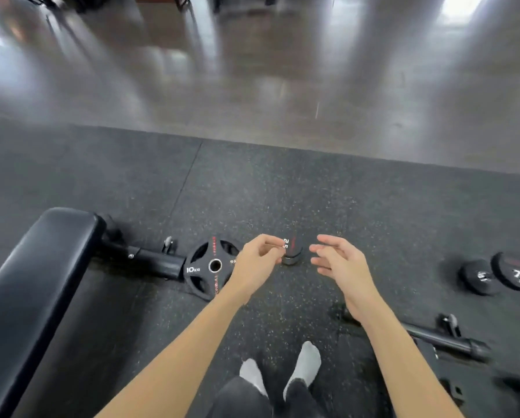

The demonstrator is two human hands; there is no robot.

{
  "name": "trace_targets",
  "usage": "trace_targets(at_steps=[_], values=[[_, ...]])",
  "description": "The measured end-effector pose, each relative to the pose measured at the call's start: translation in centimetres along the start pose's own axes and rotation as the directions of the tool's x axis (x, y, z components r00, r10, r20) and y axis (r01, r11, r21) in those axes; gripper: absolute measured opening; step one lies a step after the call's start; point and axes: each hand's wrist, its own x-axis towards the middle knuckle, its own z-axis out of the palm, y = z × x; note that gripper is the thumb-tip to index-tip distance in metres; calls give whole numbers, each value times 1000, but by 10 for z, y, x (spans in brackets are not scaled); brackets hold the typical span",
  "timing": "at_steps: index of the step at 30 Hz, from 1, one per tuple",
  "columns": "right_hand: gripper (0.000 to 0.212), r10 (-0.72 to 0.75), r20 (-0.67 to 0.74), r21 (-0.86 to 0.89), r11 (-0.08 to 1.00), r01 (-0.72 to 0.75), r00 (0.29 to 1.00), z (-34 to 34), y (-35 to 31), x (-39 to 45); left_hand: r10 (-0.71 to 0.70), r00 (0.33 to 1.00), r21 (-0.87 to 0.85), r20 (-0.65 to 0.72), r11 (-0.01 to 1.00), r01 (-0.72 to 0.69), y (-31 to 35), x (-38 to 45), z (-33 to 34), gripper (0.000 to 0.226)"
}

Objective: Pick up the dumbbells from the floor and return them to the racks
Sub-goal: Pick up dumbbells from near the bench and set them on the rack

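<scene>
A small black dumbbell point(291, 251) marked 2.5 lies on the rubber floor mat straight ahead, seen end-on. My left hand point(257, 263) hovers just left of it with fingers curled and apart, holding nothing; its fingertips overlap the dumbbell's left edge in view. My right hand point(340, 263) is to the dumbbell's right, fingers spread, clear of it. At the far right two more black dumbbells lie on the mat, one unreadable point(478, 279) and one marked 7.5 point(514, 271). No rack is in view.
A black padded bench point(38, 285) fills the left, its base bar point(150, 257) running toward a 10 kg weight plate point(210, 267) leaning by my left hand. Another bench's base bar point(445, 342) lies at lower right. My socked feet point(282, 369) stand below. Shiny hard floor lies beyond the mat.
</scene>
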Motion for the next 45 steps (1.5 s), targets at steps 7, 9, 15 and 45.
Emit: trace_targets(at_steps=[7, 9, 15, 45], values=[[22, 168, 31, -76, 983, -166, 985, 20, 38, 172, -129, 991, 85, 26, 988, 126, -38, 171, 31, 15], [22, 211, 18, -80, 975, -209, 977, 24, 56, 216, -182, 982, 98, 50, 979, 176, -59, 214, 45, 15], [29, 255, -35, -105, 961, -257, 966, 52, 142, 362, -259, 966, 110, 3, 960, 257, -155, 331, 85, 22], [38, 556, -25, -237, 804, -546, 831, 85, 202, 497, -498, 865, 76, 66, 866, 494, -200, 467, 103, 62]])
